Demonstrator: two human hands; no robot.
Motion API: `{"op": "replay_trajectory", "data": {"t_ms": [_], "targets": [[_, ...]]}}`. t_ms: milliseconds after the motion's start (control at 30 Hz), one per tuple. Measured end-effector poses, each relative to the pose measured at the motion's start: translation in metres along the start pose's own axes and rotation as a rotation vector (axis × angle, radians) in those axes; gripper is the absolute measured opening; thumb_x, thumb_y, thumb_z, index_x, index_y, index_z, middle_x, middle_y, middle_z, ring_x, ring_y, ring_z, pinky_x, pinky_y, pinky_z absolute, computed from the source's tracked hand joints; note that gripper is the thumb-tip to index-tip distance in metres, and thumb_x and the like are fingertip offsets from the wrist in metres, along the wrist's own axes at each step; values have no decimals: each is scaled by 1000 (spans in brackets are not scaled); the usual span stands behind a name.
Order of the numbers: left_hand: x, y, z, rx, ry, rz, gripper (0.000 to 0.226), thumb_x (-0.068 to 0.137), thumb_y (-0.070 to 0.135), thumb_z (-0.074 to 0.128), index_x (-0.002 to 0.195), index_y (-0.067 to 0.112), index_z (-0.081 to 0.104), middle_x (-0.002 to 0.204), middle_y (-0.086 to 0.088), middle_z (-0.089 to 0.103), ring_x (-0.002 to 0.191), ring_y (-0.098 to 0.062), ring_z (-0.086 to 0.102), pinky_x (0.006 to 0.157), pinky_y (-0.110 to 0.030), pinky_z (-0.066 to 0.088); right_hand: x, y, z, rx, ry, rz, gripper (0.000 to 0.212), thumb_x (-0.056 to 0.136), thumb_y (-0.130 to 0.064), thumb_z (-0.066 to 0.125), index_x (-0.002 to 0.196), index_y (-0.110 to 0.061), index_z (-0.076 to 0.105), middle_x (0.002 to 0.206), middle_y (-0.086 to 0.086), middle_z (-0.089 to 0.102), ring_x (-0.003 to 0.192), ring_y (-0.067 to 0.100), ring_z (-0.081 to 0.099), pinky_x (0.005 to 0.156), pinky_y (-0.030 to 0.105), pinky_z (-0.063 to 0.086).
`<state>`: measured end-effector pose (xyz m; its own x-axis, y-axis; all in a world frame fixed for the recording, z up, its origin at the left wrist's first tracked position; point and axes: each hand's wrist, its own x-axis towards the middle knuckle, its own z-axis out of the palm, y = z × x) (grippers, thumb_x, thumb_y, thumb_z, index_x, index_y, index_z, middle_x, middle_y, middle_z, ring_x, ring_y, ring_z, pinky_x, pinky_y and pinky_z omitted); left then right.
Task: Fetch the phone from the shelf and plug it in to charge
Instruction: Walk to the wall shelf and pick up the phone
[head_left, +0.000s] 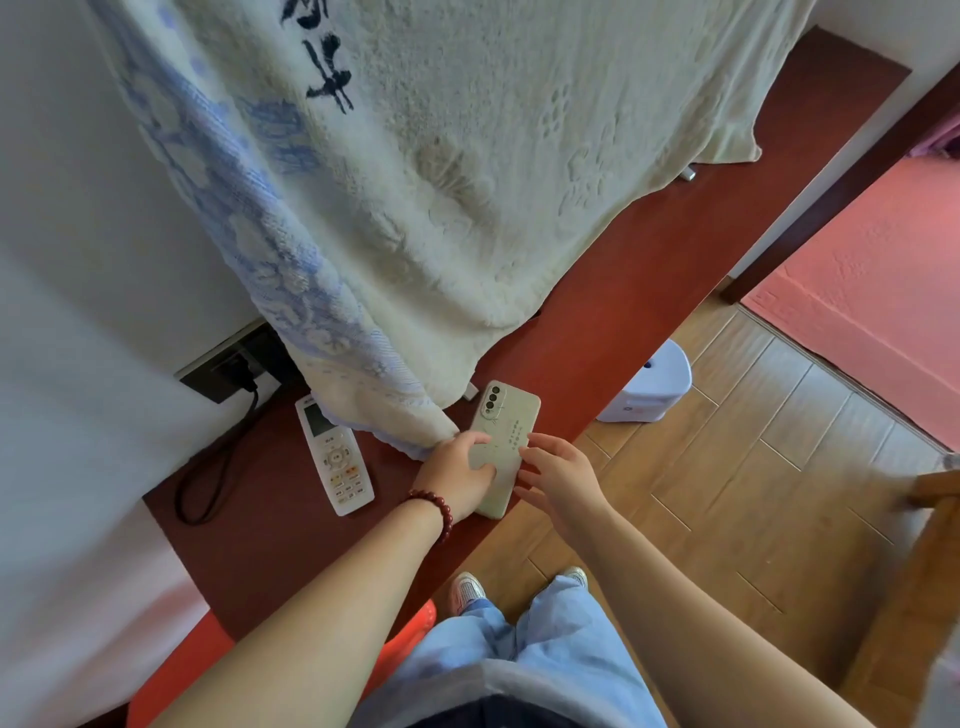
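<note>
A phone (506, 423) in a pale green case lies face down, camera end away from me, near the front edge of the dark red shelf (270, 540). My left hand (457, 478), with a red bead bracelet, rests on the phone's lower half, fingers wrapped over it. My right hand (561, 478) touches the phone's right edge with spread fingers. A black wall socket (228, 371) holds a plug, and its black cable (208, 478) loops down onto the shelf at the left.
A white remote control (335, 454) lies left of the phone. A cream and blue towel (415, 208) hangs over something on the shelf. A white and lilac stool (649, 387) stands on the wooden floor. A wooden post (924, 571) is at the right.
</note>
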<state>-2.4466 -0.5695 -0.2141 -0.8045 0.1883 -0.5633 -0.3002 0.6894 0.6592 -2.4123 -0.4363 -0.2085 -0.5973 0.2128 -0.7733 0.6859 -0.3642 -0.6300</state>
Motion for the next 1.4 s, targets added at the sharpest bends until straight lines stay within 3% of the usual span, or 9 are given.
{"op": "replay_trajectory", "data": {"t_ms": [67, 233, 400, 567, 800, 933, 1067, 1167, 1400], "targets": [[2, 1, 1, 4, 5, -29, 45, 79, 23, 54, 123, 26, 50, 125, -4, 58, 104, -20, 61, 86, -36, 53, 1, -1, -2, 2, 12, 21, 19, 90, -11, 54, 109, -14, 54, 99, 4, 64, 87, 16, 64, 68, 29, 58], [10, 9, 7, 9, 40, -58, 47, 80, 21, 54, 127, 22, 45, 127, -7, 54, 104, -20, 57, 75, -25, 45, 5, 0, -5, 34, 54, 68, 29, 90, -12, 56, 118, -10, 52, 105, 7, 61, 100, 23, 61, 85, 39, 55], [11, 8, 9, -51, 77, -57, 45, 81, 14, 54, 126, 13, 47, 126, -11, 56, 108, -23, 57, 85, -30, 48, 7, 4, -7, 23, 78, 78, 28, 87, -4, 56, 115, -7, 57, 89, 5, 66, 77, 15, 61, 79, 39, 56], [6, 4, 13, -153, 113, -73, 37, 83, 7, 52, 117, 20, 54, 117, -7, 61, 96, -20, 59, 84, -33, 50, 1, 1, -14, 35, 71, 58, 16, 87, 2, 58, 99, -8, 61, 91, 9, 69, 78, 19, 69, 52, 24, 56], [0, 21, 9, -236, 156, -6, 39, 78, 6, 63, 114, 20, 54, 101, -3, 65, 77, -9, 59, 69, -24, 48, -4, -14, -27, 15, 51, 7, 19, 89, 0, 56, 105, -8, 63, 100, 7, 70, 85, 18, 69, 57, 27, 57], [-6, 42, 8, -178, 152, 21, 58, 77, 12, 65, 130, 19, 43, 105, -1, 61, 95, -17, 61, 85, -33, 51, -8, -20, -35, 26, 58, -46, 21, 91, -1, 51, 101, -15, 63, 97, 2, 70, 84, 15, 67, 57, 28, 54], [-17, 62, 12, -65, 172, 60, 53, 78, 14, 64, 129, 12, 48, 127, -6, 59, 113, -20, 56, 94, -28, 44, -14, -29, -41, -50, 59, -111, 25, 91, -5, 49, 88, -24, 64, 92, -4, 70, 84, 14, 66, 64, 32, 57], [-25, 73, 18, -126, 208, 44, 52, 78, 13, 65, 127, 12, 47, 130, -5, 57, 118, -20, 54, 99, -31, 43, -20, -40, -51, -81, 33, -169, 22, 90, -8, 51, 98, -22, 66, 93, -4, 72, 84, 14, 67, 72, 35, 58], [-45, 97, 32, -443, 345, 25, 42, 80, 15, 65, 121, 10, 53, 120, -4, 63, 99, -11, 61, 82, -22, 51, -27, -70, -82, -136, -174, -260, 18, 89, -12, 56, 98, -22, 68, 93, -2, 75, 75, 11, 69, 56, 23, 52]]}}
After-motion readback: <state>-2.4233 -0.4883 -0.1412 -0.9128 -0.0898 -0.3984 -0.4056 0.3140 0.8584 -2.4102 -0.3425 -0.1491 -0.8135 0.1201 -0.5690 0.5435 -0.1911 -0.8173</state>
